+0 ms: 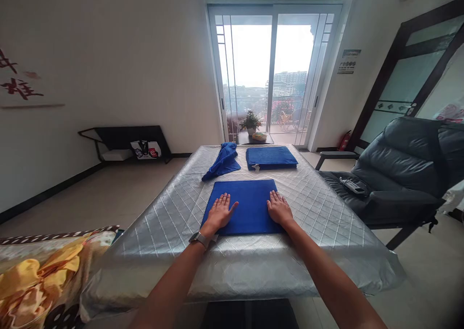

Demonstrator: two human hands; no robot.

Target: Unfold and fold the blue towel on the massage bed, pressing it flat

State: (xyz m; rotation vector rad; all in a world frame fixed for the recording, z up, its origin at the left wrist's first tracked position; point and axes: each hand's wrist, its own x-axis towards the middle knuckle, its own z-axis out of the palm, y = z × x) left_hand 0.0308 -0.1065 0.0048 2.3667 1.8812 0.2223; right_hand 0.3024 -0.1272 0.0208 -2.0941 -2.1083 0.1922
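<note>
A blue towel (pixel 250 205) lies folded into a flat rectangle near the front of the table. My left hand (pixel 220 212) rests flat on its left side, fingers stretched out and thumb apart. On the right edge of the same towel lies my right hand (pixel 279 207), also flat and open. Behind it sits a folded stack of blue towels (pixel 271 157) with a small white tag at its front edge. To the left of that stack is a crumpled blue towel (pixel 223 162).
A silver quilted cover (pixel 170 222) drapes the table. To the right stands a dark armchair (pixel 395 174) with a small white device (pixel 353 186) on its seat. Yellow cloth (pixel 39 276) lies heaped at the lower left. A potted plant (pixel 251 121) stands beyond the table's far edge.
</note>
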